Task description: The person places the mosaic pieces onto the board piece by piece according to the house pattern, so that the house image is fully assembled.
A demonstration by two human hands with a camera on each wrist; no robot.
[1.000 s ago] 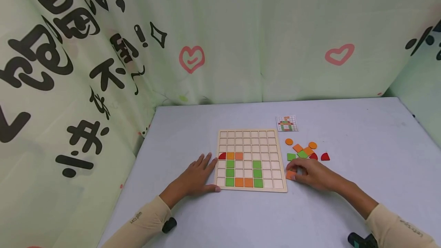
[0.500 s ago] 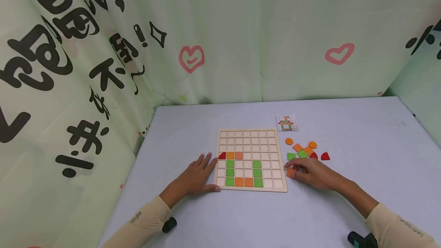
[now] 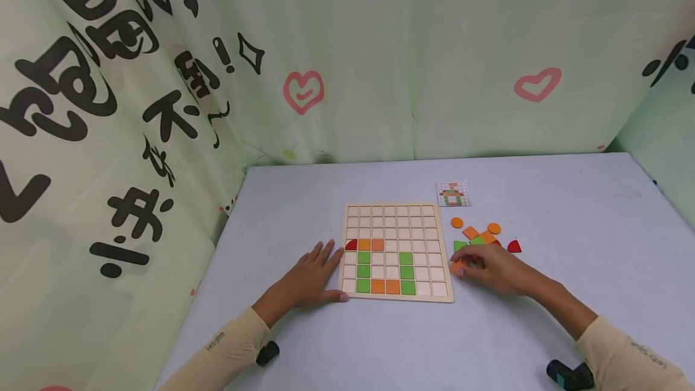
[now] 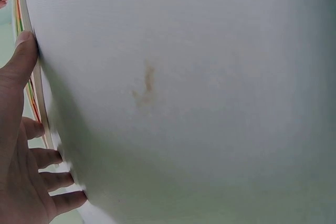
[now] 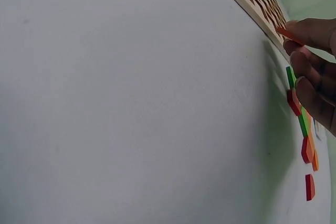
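My left hand (image 3: 308, 279) lies with fingers spread at the left edge of a wooden grid board (image 3: 402, 222); in the left wrist view its thumb (image 4: 25, 51) touches the board's side. Just beyond the board's right edge, my right hand (image 3: 496, 267) pinches an orange tile (image 5: 291, 35) between thumb and fingers. In the head view those fingers partly cover the tile. Green tiles (image 3: 364, 271) stand in two columns on the board, joined by two orange tiles (image 3: 385, 286) at the bottom. Above the left column run a red rounded tile (image 3: 352, 245) and two orange ones.
Right of the board lie loose pieces: two orange discs (image 3: 456, 222), orange squares (image 3: 470, 232), green squares (image 3: 460, 246) and red rounded pieces (image 3: 513, 247). My right hand overlaps some of them. A small pattern card (image 3: 453, 194) sits behind. A curtain (image 3: 358, 119) hangs beyond the table.
The orange tile in my right hand has shifted slightly up and away from me, and my fingers cover more of it. My left hand stays at the board's edge.
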